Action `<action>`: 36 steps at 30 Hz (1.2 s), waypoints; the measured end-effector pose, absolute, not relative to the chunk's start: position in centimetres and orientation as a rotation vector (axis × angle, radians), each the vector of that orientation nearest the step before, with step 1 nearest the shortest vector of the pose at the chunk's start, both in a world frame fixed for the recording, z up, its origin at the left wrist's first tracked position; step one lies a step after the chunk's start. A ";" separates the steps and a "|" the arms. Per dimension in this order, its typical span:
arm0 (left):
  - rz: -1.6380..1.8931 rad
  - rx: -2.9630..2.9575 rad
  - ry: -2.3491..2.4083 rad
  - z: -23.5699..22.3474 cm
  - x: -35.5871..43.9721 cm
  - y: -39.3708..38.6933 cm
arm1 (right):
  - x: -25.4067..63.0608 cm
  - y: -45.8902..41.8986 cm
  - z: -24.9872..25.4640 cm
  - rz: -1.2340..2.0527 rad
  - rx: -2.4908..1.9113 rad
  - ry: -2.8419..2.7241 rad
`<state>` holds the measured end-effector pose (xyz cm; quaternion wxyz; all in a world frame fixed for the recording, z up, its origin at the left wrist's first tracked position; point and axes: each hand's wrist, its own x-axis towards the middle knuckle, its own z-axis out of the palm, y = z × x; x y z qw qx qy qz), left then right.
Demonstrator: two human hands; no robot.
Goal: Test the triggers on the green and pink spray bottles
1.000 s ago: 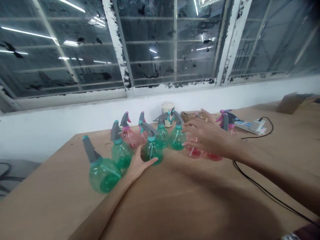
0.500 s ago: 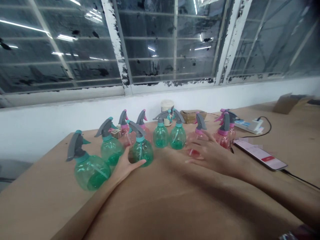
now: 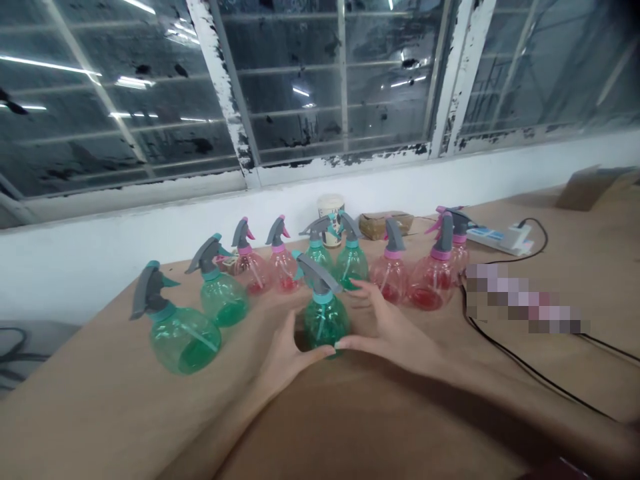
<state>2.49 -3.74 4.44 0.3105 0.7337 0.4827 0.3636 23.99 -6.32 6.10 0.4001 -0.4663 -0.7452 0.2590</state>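
Observation:
A green spray bottle [image 3: 326, 319] with a grey-and-teal trigger head stands upright on the table between my hands. My left hand [image 3: 287, 353] curves around its left side, thumb across the lower front. From the right, my right hand [image 3: 393, 330] cups the same bottle loosely; its thumb tip meets the left thumb and its fingers reach toward the back. Just behind stand two green spray bottles [image 3: 353, 263], partly covered. To the right are several pink spray bottles [image 3: 389, 273]. Two more pink ones [image 3: 284, 267] and two green ones [image 3: 185, 337] stand to the left.
A printed cup [image 3: 331, 208] and a brown package [image 3: 385, 225] sit by the wall. On the right lie a power strip [image 3: 503, 239], a blurred-out phone [image 3: 525, 300] and black cables [image 3: 525, 370]. A cardboard piece [image 3: 595, 187] is at the far right.
The green bottle at my left hand has moved right, along with that hand. My right hand has left a pink bottle and come to the green one. The pink bottles now show more fully.

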 end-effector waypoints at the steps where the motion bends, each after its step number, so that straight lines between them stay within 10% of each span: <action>1: 0.937 1.954 1.227 4.4 3.0 -4.0 | 23.8 -6.1 6.2 0.712 -1.126 -1.854; 16: 0.814 2.070 1.030 3.6 6.7 -6.4 | 24.4 -4.9 8.3 1.082 -0.799 -1.683; 36: 0.769 2.132 1.008 3.2 6.1 -6.8 | 26.1 -5.4 8.1 0.635 -0.910 -1.720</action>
